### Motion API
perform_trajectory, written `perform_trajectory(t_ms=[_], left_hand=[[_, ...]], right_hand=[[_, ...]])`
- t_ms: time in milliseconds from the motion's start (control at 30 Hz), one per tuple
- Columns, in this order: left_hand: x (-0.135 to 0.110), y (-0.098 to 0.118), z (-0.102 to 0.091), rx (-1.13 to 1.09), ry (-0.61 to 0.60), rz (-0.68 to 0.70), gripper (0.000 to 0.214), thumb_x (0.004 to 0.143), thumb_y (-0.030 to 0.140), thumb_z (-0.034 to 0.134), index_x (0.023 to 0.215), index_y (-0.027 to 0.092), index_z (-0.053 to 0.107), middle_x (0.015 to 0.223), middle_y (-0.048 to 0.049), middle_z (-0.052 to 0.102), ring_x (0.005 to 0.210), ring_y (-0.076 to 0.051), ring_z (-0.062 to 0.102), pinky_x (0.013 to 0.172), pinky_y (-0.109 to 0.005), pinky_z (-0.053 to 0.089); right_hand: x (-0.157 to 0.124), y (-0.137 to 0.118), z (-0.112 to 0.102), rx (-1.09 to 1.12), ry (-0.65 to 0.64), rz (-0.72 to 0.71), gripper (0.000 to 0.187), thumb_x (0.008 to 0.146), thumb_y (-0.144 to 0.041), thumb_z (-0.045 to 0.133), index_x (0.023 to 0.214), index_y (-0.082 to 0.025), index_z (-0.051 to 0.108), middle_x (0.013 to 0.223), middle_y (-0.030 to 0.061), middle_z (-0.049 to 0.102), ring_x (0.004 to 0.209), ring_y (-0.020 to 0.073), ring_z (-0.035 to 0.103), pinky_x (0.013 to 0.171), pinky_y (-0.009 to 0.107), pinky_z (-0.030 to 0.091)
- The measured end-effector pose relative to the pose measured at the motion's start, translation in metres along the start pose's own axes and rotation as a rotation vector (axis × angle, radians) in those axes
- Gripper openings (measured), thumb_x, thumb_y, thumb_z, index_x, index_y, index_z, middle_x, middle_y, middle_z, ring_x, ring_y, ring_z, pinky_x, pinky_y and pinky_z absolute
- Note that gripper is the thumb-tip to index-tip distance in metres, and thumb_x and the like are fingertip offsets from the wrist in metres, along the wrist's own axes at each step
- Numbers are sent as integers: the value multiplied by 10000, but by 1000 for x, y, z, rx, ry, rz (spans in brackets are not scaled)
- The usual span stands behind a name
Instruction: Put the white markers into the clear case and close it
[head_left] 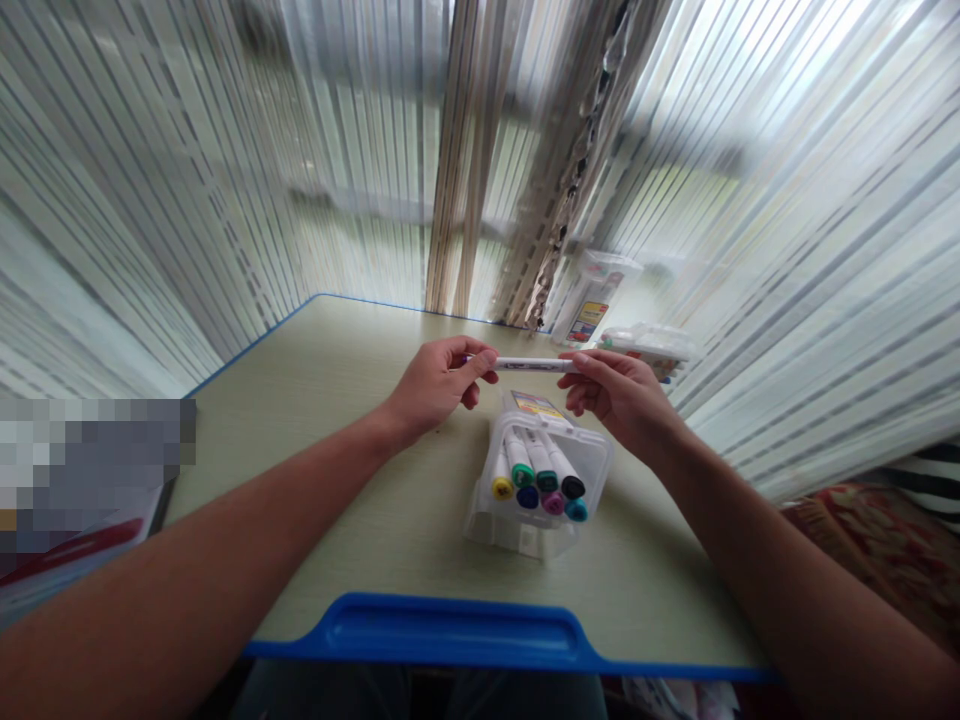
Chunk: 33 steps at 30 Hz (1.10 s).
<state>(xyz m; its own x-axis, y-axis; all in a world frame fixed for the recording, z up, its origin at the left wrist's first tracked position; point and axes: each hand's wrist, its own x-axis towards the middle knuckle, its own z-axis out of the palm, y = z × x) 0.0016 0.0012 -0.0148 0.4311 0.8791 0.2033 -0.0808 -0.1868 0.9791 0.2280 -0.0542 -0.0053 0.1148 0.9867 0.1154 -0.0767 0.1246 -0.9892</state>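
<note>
A white marker [531, 365] is held level between both hands above the table. My left hand [442, 385] pinches its left end, where a bit of purple shows by the fingers. My right hand [615, 390] has its thumb and fingers closed on the other end. Just below the hands lies a clear plastic case [487, 520], its open end toward me. Several white markers with coloured caps fill it, among them a yellow cap [502, 488], a green cap [523, 475] and a black cap [573, 487].
The pale table [375, 540] has a blue rim with a molded blue tray [457, 628] at the front. Behind my right hand stand an upright clear box [596, 295] and another marker case [652, 342]. Striped sheer curtains [360, 150] hang around the far edges.
</note>
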Motion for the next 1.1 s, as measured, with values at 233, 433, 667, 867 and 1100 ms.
perform_trajectory(t_ms=[233, 433, 667, 867, 1100], left_hand=[[0, 2, 0, -82, 35, -77, 229, 944, 305, 532, 970, 123, 668, 778, -54, 696, 447, -63, 541, 462, -199, 454], [0, 2, 0, -77, 30, -81, 237, 946, 312, 523, 963, 122, 664, 731, -41, 675, 447, -67, 535, 458, -199, 446], [-1, 0, -2, 70, -19, 28, 292, 787, 363, 740, 926, 114, 679, 691, 2, 604, 498, -67, 513, 469, -197, 434], [-3, 4, -1, 121, -24, 41, 292, 754, 345, 765, 899, 105, 684, 692, 8, 590, 521, -72, 501, 474, -206, 433], [-2, 2, -1, 107, -34, 31, 254, 808, 325, 717, 923, 101, 686, 758, -33, 661, 503, -63, 514, 479, -204, 431]], right_hand=[[0, -2, -2, 43, -13, 42, 257, 803, -350, 682, 946, -142, 729, 717, 74, 739, 490, 143, 645, 435, 235, 471], [0, -2, -1, 25, -15, 24, 248, 790, -362, 726, 922, -152, 732, 713, 69, 741, 480, 135, 642, 431, 225, 470], [0, 2, -1, -15, -41, -27, 272, 682, -308, 856, 876, -157, 742, 670, 43, 725, 462, 105, 624, 426, 191, 469], [-1, 3, -1, -54, -59, -36, 284, 658, -291, 878, 869, -160, 740, 617, 11, 688, 470, 102, 620, 437, 192, 480], [-1, 3, -1, -40, -53, -31, 250, 688, -307, 855, 846, -157, 732, 660, 22, 708, 473, 102, 625, 429, 188, 476]])
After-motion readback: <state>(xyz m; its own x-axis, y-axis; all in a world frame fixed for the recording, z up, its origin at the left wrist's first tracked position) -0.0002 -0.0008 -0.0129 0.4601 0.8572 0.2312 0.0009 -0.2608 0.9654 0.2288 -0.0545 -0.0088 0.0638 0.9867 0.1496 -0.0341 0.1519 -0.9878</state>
